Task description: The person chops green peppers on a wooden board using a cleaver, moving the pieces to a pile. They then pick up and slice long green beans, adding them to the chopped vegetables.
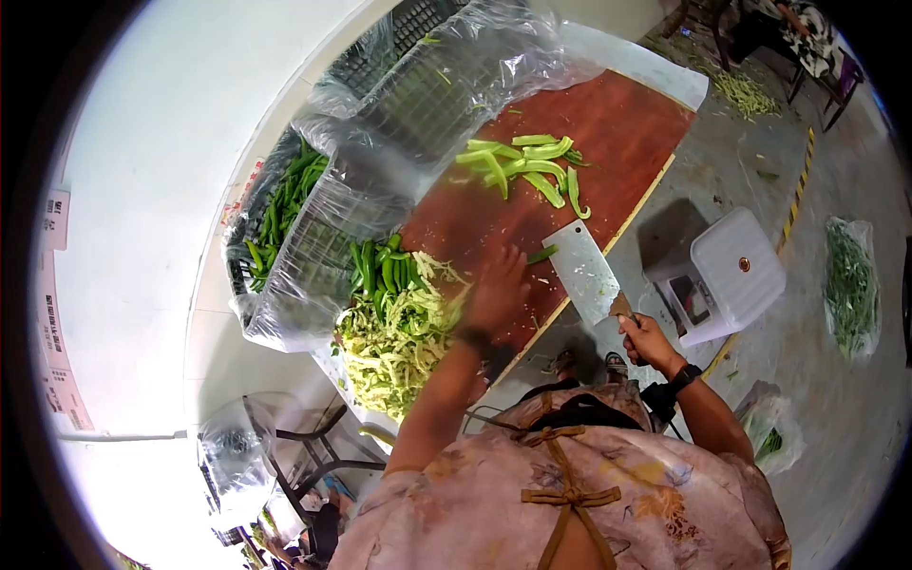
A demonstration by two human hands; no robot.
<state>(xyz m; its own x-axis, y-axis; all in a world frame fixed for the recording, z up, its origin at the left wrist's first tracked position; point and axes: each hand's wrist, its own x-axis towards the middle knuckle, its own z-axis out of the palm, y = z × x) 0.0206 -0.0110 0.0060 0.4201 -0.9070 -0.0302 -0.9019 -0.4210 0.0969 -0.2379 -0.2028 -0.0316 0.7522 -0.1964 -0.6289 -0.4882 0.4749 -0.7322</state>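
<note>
My right hand [649, 342] grips the wooden handle of a cleaver [581, 271]. Its broad blade lies over the board's near edge. My left hand [499, 293], blurred by motion, is over the red board [608, 123] with its fingers apart and nothing visible in them. A small piece of green pepper [541, 255] lies between its fingertips and the blade. Split light-green peppers [527, 166] are spread on the board beyond the cleaver. Left of my left hand is a heap of pale pepper cores and seeds [394, 356], beside whole green peppers [385, 269].
Plastic-lined crates [370, 161] border the board's far side; one holds green peppers [290, 199]. A white lidded bin [736, 271] stands on the floor at right, near bagged greens [848, 285]. A chair [313, 451] is at lower left. Another person [807, 38] sits at upper right.
</note>
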